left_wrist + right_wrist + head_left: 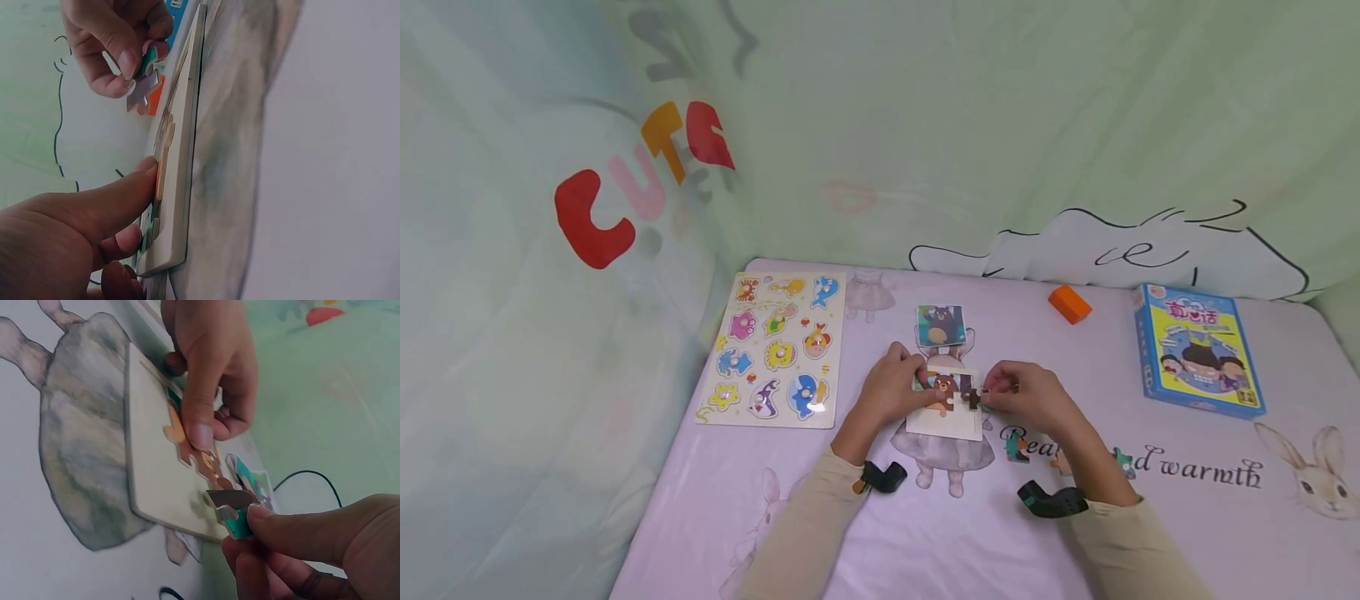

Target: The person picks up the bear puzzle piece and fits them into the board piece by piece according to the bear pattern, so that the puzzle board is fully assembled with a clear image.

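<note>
A small pale puzzle board lies in front of me, bear puzzle pieces filling part of its far side. My left hand holds the board at its far left, thumb on the laid pieces and fingers curled at the edge. Over the board's right side, my right hand pinches a loose puzzle piece, brown and green, between thumb and fingers. The piece is tilted and raised above the board in the left wrist view. Just beyond the board lies a bear picture card.
Loose puzzle pieces lie right of the board, partly behind my right forearm. At the left is a sea-animal peg board. An orange block and a blue-and-yellow box stand at the back right. A curtain hangs behind the table.
</note>
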Demonstrator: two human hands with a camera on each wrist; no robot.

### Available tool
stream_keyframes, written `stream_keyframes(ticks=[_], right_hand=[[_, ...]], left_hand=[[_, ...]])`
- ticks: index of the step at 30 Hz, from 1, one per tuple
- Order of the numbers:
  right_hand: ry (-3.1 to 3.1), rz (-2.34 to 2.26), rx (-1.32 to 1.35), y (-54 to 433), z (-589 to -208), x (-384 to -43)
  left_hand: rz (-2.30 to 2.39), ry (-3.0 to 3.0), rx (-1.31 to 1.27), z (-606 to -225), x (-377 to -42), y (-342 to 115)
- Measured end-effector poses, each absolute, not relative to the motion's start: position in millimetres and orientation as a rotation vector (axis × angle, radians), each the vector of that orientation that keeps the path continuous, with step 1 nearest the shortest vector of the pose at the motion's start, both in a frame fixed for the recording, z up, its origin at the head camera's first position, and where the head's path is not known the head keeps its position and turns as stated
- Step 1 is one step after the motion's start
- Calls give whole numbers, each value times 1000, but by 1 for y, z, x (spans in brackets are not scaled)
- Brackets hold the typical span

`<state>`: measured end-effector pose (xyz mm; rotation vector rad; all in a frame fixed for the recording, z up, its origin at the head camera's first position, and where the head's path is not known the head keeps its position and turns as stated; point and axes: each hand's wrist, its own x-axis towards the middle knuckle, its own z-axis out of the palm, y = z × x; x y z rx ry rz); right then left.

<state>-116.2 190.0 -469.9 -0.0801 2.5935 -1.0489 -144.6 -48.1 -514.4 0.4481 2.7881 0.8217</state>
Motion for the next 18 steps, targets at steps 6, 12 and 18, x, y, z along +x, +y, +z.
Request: stream_keyframes(ticks=[6,12,18], right_hand=[[2598,-1055,-58,180,-473,-115],[2576,-1048,-39,175,-476,-116],[2586,-1023,-70,169,-477,-118]], left_hand=[[828,2788,454,-514,-144,-47],[827,2798,459,-514,-144,-48],[821,2811,467,-514,-144,-48]])
